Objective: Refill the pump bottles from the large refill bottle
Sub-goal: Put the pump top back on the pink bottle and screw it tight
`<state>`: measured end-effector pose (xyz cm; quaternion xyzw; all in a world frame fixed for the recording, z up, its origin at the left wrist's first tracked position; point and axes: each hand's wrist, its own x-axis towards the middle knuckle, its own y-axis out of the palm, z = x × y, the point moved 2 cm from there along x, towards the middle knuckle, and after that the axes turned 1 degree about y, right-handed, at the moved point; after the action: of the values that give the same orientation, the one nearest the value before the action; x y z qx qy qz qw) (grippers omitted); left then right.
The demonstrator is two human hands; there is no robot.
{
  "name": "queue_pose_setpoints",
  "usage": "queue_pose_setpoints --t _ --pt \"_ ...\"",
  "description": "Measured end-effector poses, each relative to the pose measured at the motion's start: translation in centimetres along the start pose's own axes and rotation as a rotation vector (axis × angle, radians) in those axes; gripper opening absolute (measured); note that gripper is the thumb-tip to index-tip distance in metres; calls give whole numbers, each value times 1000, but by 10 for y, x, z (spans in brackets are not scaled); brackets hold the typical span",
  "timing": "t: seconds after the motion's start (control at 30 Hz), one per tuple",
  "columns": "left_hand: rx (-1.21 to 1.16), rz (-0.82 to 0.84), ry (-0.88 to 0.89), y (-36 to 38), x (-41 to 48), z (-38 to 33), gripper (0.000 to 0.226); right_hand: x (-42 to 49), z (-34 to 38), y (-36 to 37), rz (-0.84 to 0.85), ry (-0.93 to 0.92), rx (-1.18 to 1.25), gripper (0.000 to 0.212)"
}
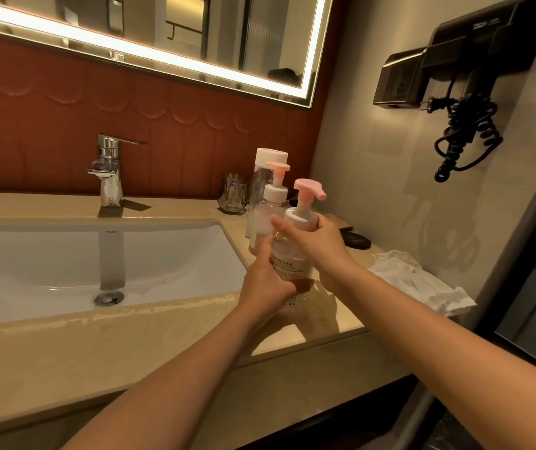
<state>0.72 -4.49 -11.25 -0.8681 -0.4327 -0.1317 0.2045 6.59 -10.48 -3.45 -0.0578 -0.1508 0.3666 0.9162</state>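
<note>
A clear pump bottle (289, 258) with a pink pump head is tilted a little above the beige counter (162, 332), right of the sink. My left hand (266, 280) grips its lower body. My right hand (317, 241) wraps round its white collar, just below the pump. Behind it stands a second pump bottle (271, 212) with a pink pump. The tall clear refill bottle (265, 183) with a white cap stands upright behind that, against the back wall.
A white sink basin (97, 264) with a chrome tap (109, 173) fills the left. A glass tumbler (233, 193) stands near the bottles. A crumpled white cloth (422, 280) and a dark round lid (357, 241) lie at the right. A hair dryer (461, 76) hangs on the wall.
</note>
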Motion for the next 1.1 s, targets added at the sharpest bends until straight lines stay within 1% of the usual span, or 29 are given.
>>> queue_pose_setpoints --t 0.07,0.1,0.13,0.2,0.23,0.27,0.33,0.37,0.4,0.43,0.47,0.53,0.57,0.63,0.7,0.77,0.8,0.87,0.93,1.0,1.03,1.1 --pt "-23 18 7 -2 -1 0 89 5 4 -5 14 -29 -3 82" --pt "-30 26 10 -3 -1 0 89 10 7 -9 28 -52 -4 87" --pt "-37 33 14 -4 -2 1 90 12 12 -13 73 -80 -19 87" --pt "-41 41 20 -4 -2 2 90 15 18 -15 241 -90 -84 77" --pt "-36 42 22 -3 -2 1 90 15 18 -15 307 -86 -109 70" --pt "-30 43 21 -3 -2 1 90 16 17 -15 331 -86 -113 60" --pt "-22 36 24 -3 -2 1 89 15 16 -12 295 -106 -54 30" --pt "-14 33 25 -3 -2 0 89 15 16 -11 260 -106 -24 20" --pt "-8 30 24 -2 -1 0 89 13 16 -9 223 -105 -18 17" --pt "-3 26 18 -2 -1 1 89 12 16 -8 175 -107 -46 21" --pt "3 22 11 -2 0 1 90 11 16 -6 111 -113 -99 30" --pt "28 12 -8 1 2 2 93 6 17 -1 -44 -142 -261 48" --pt "50 2 -12 2 3 1 93 4 16 0 -105 -152 -333 52" --pt "83 -18 -10 3 4 -1 90 2 16 3 -133 -139 -417 57" --pt "33 -3 -13 2 2 -2 89 4 20 1 -79 -115 -417 64" --pt "-27 26 -6 -1 0 -1 89 9 27 -5 25 -96 -311 71" --pt "-41 35 6 -2 -1 -1 88 10 31 -7 115 -95 -258 70" --pt "-61 51 27 -3 -3 0 86 13 38 -11 323 -81 -215 59" --pt "-63 56 25 -3 -3 0 84 16 40 -12 446 -54 -239 49" --pt "-44 47 27 -3 -3 1 85 18 41 -9 459 -42 -248 36" --pt "-36 44 28 -3 -3 2 86 17 41 -7 420 -32 -245 30" --pt "-21 37 27 -2 -1 2 86 18 37 -2 256 7 -241 31"
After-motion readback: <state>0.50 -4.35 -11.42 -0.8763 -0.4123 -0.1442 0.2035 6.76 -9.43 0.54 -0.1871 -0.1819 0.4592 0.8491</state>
